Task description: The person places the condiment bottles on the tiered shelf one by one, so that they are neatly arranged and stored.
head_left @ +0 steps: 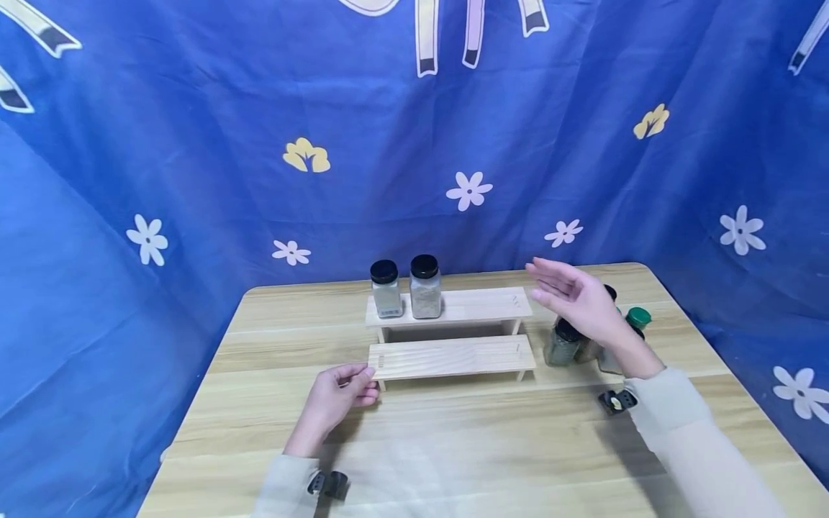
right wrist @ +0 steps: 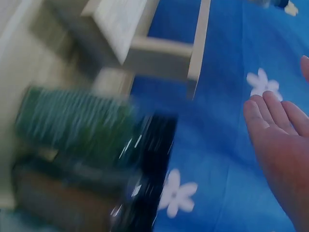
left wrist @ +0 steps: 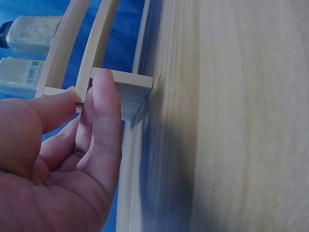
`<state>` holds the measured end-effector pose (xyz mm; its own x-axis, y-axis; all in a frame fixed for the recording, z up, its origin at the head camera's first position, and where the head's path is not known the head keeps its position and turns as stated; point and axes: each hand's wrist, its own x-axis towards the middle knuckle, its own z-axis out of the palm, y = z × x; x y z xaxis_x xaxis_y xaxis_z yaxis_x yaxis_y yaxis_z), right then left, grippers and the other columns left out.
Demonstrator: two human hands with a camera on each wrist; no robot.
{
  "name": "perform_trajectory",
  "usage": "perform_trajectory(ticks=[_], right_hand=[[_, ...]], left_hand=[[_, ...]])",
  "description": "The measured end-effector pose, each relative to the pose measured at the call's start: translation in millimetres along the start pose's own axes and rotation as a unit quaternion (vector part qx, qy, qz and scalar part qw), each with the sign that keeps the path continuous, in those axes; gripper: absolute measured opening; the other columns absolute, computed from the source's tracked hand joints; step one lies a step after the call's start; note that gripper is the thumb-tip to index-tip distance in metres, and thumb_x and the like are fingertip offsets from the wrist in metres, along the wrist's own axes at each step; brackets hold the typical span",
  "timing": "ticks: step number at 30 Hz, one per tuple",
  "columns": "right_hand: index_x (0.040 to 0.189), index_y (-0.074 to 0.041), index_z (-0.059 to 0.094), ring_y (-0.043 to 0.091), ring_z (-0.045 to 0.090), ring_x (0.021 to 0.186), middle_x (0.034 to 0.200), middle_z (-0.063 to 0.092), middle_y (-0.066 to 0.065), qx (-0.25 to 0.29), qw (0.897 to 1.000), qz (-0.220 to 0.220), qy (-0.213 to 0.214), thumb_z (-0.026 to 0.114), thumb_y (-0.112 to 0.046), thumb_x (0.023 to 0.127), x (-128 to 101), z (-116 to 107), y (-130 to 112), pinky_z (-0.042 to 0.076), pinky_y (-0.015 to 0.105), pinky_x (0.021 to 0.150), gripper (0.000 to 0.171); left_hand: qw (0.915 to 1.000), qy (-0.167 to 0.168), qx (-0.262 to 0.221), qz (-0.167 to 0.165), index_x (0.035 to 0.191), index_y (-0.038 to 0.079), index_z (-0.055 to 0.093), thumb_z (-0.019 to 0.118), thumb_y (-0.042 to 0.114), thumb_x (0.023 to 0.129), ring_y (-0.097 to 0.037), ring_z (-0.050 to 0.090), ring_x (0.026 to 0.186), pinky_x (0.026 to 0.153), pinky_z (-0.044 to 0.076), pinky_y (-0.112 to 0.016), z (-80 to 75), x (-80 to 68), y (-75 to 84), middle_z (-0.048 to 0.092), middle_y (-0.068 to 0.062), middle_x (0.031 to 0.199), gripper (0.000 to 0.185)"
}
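A two-tier wooden rack point(head_left: 453, 357) stands on the table. My left hand point(head_left: 340, 392) pinches the left end of its lower board, thumb point(left wrist: 60, 108) and index finger on either side of the wood. On the left part of the upper board point(head_left: 482, 306) stand two clear jars with black lids: a smaller jar point(head_left: 387, 298) and a taller jar point(head_left: 425, 296) of pale contents. My right hand point(head_left: 579, 298) is raised beyond the rack's right end, fingers extended and nothing in it. It overlaps a group of jars in the head view, partly hiding them.
In that group are a black-lidded jar point(head_left: 562, 347) of green contents and one with a green cap point(head_left: 637, 317). A blue patterned curtain point(head_left: 388, 201) hangs behind the wooden table point(head_left: 272, 345). Each wrist wears a small black camera.
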<state>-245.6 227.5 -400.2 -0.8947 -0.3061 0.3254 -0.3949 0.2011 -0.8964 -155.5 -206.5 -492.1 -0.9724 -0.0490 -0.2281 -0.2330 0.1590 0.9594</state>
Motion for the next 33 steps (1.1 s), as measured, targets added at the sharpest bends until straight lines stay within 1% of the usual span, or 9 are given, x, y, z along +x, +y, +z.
perform_trajectory(ticks=[5, 10, 12, 15, 18, 23, 26, 30, 33], right_hand=[[0.15, 0.005, 0.051, -0.003, 0.066, 0.124, 0.147, 0.066, 0.007, -0.011, 0.999, 0.011, 0.047, 0.073, -0.003, 0.098, -24, -27, 9, 0.057, 0.013, 0.107, 0.058], [0.146, 0.013, 0.05, -0.003, 0.067, 0.122, 0.138, 0.072, -0.002, 0.034, 0.995, 0.006, 0.097, 0.072, 0.006, 0.095, -52, -50, 19, 0.057, 0.013, 0.105, 0.056], [0.144, 0.014, 0.051, -0.002, 0.069, 0.12, 0.133, 0.074, -0.005, 0.044, 0.991, 0.009, 0.123, 0.072, 0.008, 0.095, -63, -58, 23, 0.058, 0.013, 0.103, 0.054], [0.141, 0.013, 0.055, -0.004, 0.071, 0.114, 0.126, 0.077, -0.01, 0.035, 0.985, 0.025, 0.169, 0.074, 0.007, 0.093, -78, -68, 30, 0.059, 0.01, 0.098, 0.052], [0.138, 0.013, 0.058, -0.006, 0.071, 0.111, 0.122, 0.078, -0.012, 0.027, 0.979, 0.039, 0.198, 0.076, 0.007, 0.091, -94, -75, 39, 0.059, 0.007, 0.096, 0.051], [0.139, 0.012, 0.058, -0.006, 0.071, 0.112, 0.122, 0.077, -0.014, 0.04, 0.978, 0.051, 0.198, 0.076, 0.009, 0.091, -115, -79, 56, 0.057, 0.008, 0.098, 0.051], [0.141, 0.01, 0.058, -0.011, 0.068, 0.114, 0.123, 0.074, -0.021, -0.016, 0.977, 0.082, 0.197, 0.078, 0.001, 0.092, -122, -78, 63, 0.055, 0.005, 0.099, 0.053], [0.143, 0.009, 0.056, -0.018, 0.063, 0.111, 0.12, 0.068, -0.029, -0.091, 0.969, 0.122, 0.193, 0.082, -0.009, 0.092, -128, -76, 70, 0.054, 0.001, 0.096, 0.059], [0.142, 0.012, 0.055, -0.019, 0.064, 0.106, 0.115, 0.065, -0.033, -0.094, 0.969, 0.128, 0.19, 0.082, -0.009, 0.092, -130, -75, 77, 0.056, 0.001, 0.092, 0.06]], left_hand=[[1.0, 0.0, 0.001, -0.002, 0.13, -0.014, 0.063, 0.066, 0.01, 0.104, -0.02, 0.077, 0.082, 0.077, 0.072, -0.027, -2.8, 0.5, 2.7, 0.078, -0.02, 0.097, 0.035], [1.0, -0.005, 0.007, 0.0, 0.131, -0.013, 0.063, 0.066, 0.011, 0.104, -0.021, 0.078, 0.083, 0.078, 0.072, -0.029, -1.6, 0.0, 4.5, 0.077, -0.022, 0.098, 0.036], [0.9999, -0.004, 0.01, 0.0, 0.131, -0.013, 0.063, 0.066, 0.011, 0.104, -0.022, 0.078, 0.083, 0.078, 0.072, -0.029, -0.8, -0.2, 4.6, 0.077, -0.022, 0.098, 0.036], [0.9999, -0.002, 0.013, -0.002, 0.131, -0.013, 0.063, 0.066, 0.011, 0.104, -0.023, 0.078, 0.083, 0.077, 0.072, -0.029, 0.2, -0.1, 3.9, 0.077, -0.023, 0.099, 0.036], [0.9999, -0.001, 0.016, -0.006, 0.13, -0.013, 0.064, 0.066, 0.011, 0.104, -0.022, 0.078, 0.083, 0.077, 0.072, -0.029, 0.7, 0.6, 3.2, 0.077, -0.023, 0.099, 0.035], [0.9998, -0.001, 0.02, -0.008, 0.13, -0.012, 0.064, 0.066, 0.012, 0.104, -0.022, 0.078, 0.082, 0.077, 0.072, -0.028, 0.3, 1.6, 2.5, 0.078, -0.022, 0.098, 0.036], [0.9998, -0.004, 0.02, -0.008, 0.131, -0.012, 0.063, 0.066, 0.012, 0.104, -0.022, 0.078, 0.083, 0.077, 0.072, -0.028, 0.1, 1.7, 2.8, 0.078, -0.021, 0.099, 0.036], [0.9998, -0.003, 0.017, -0.007, 0.13, -0.012, 0.064, 0.066, 0.011, 0.104, -0.021, 0.077, 0.083, 0.077, 0.072, -0.028, 0.7, 1.9, 2.9, 0.078, -0.02, 0.099, 0.035], [0.9998, -0.001, 0.017, -0.007, 0.13, -0.012, 0.064, 0.066, 0.01, 0.104, -0.021, 0.077, 0.083, 0.077, 0.072, -0.028, 1.3, 1.9, 2.8, 0.078, -0.021, 0.099, 0.035]])
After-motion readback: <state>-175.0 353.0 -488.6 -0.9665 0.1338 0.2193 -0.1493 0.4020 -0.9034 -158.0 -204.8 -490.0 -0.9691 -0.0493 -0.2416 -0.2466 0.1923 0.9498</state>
